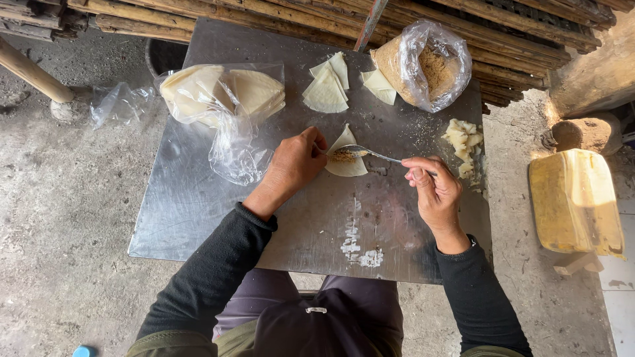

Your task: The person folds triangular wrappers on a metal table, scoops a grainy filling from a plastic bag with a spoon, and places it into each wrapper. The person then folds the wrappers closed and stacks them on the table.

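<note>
head view is looking straight down on a metal tabletop (198,218). left hand (296,162) is curling its fingers onto the edge of a pale wedge-shaped wrapper (346,165) lying flat mid-table, likely pinning it so it isn't sliding. right hand (433,188) is pinching the handle of a metal spoon (370,153) between thumb and fingers, holding it low and near level so the bowl is sitting over the wrapper; a small heap of brown crumbly filling (342,156) is resting there, whether on the spoon or already on the wrapper i can't tell. more cut wrappers (326,89) are lying fanned just beyond, within reach. a clear plastic bag (433,59) with its mouth rolled open is sitting at the far right corner, showing the same brown crumb, apparently kept open for scooping. another clear bag (221,99) at far left is holding a stack of pale round sheets, its loose end trailing toward the left hand. a pile of pale chunks (464,142) is sitting near the right edge. no labels are showing on either bag. a yellow plastic jerrycan (574,201) is lying on the ground to the right, unmarked as far as visible.
</note>
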